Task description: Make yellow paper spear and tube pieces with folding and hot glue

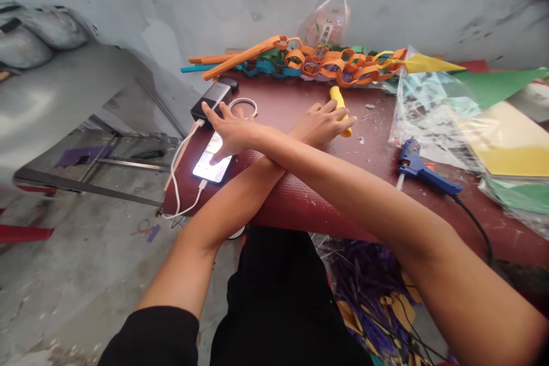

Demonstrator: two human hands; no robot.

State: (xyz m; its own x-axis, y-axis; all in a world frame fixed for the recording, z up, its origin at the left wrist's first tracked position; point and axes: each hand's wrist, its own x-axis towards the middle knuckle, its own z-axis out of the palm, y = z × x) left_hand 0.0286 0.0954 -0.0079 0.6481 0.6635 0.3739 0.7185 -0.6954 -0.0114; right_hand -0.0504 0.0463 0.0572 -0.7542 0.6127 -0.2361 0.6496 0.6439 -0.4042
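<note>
My forearms cross over the dark red tabletop (pixel 274 88). My left hand (pixel 317 124) reaches to the right, its fingers over a small roll of yellow paper (pixel 337 95) pressed against the table. Over on the left, my right hand (pixel 234 132) has its fingers spread above a smartphone (pixel 210 170) with a lit screen. The thumb appears to touch that screen. A white cable (pixel 201 187) is plugged into the phone. Just behind it lies a black and grey power bank (pixel 217 94), next to a white ring (pixel 249 101), perhaps a tape roll, partly hidden by the hand.
Paper chains (pixel 330 63) in orange, blue and green lie along the back. Behind them stands a plastic bottle (pixel 328 23). To the right are a blue glue gun (pixel 418 166), clear plastic bags (pixel 414 106) and coloured sheets (pixel 510 137). Purple scraps (pixel 369 280) lie below the table.
</note>
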